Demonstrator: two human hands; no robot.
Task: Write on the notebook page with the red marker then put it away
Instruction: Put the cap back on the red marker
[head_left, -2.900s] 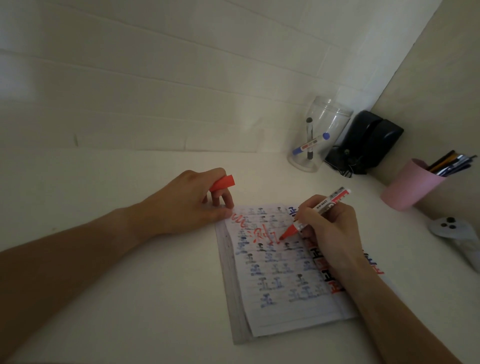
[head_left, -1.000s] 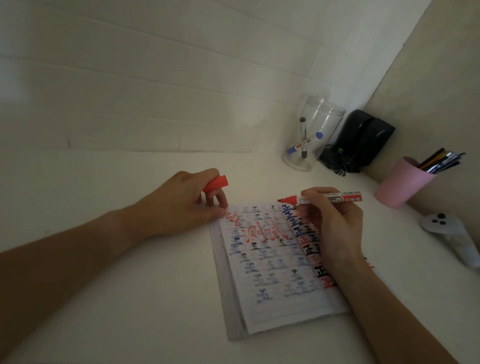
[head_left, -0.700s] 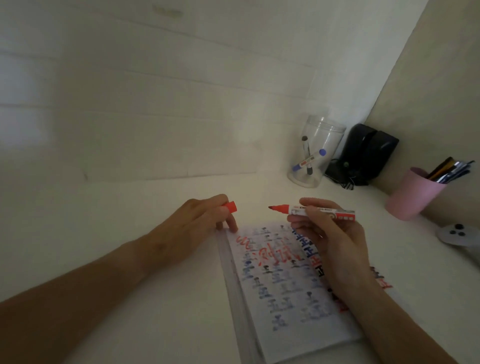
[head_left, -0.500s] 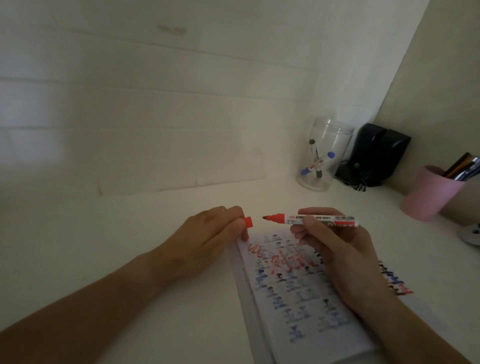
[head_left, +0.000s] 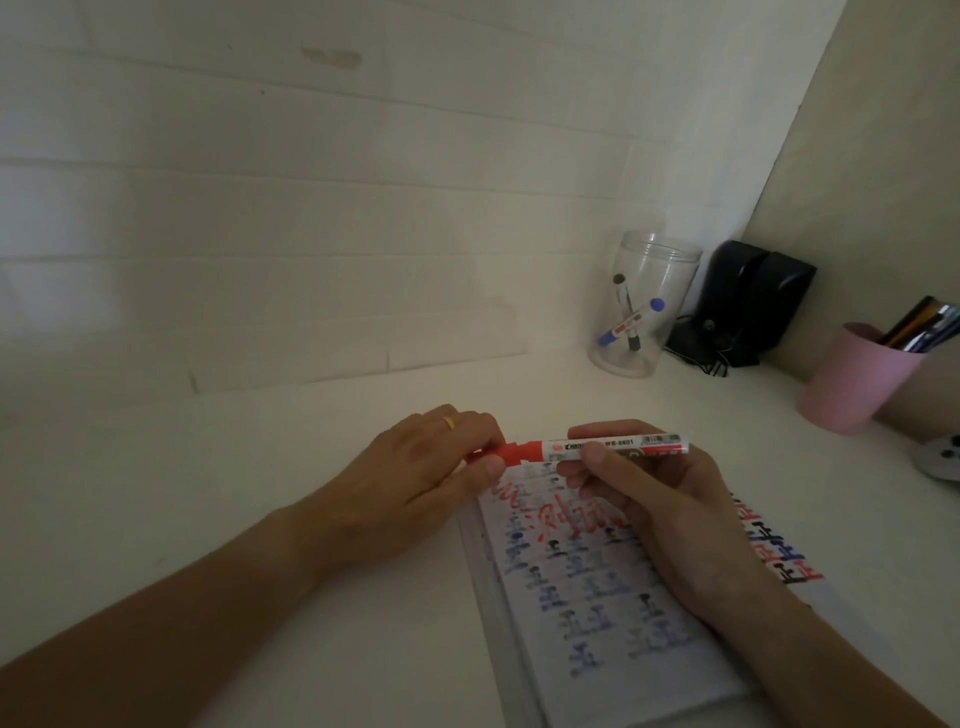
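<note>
The red marker (head_left: 618, 448) lies level in the air above the top edge of the notebook (head_left: 597, 597), its white barrel pinched by my right hand (head_left: 649, 499). My left hand (head_left: 415, 478) grips the red cap (head_left: 511, 453), which sits over the marker's tip end. The open notebook page carries red scribbles near the top and rows of blue and black marks below. My right wrist covers part of the page's right side.
A clear plastic jar (head_left: 641, 306) with a blue and a black marker stands at the back by the wall. Beside it is a black device (head_left: 748, 306). A pink cup (head_left: 857, 387) of pens and a white controller (head_left: 940, 457) are at the right.
The marker lifted off the page and turned level. My hands came together, and the cap in my left hand now sits over the tip that was bare half a second ago.
</note>
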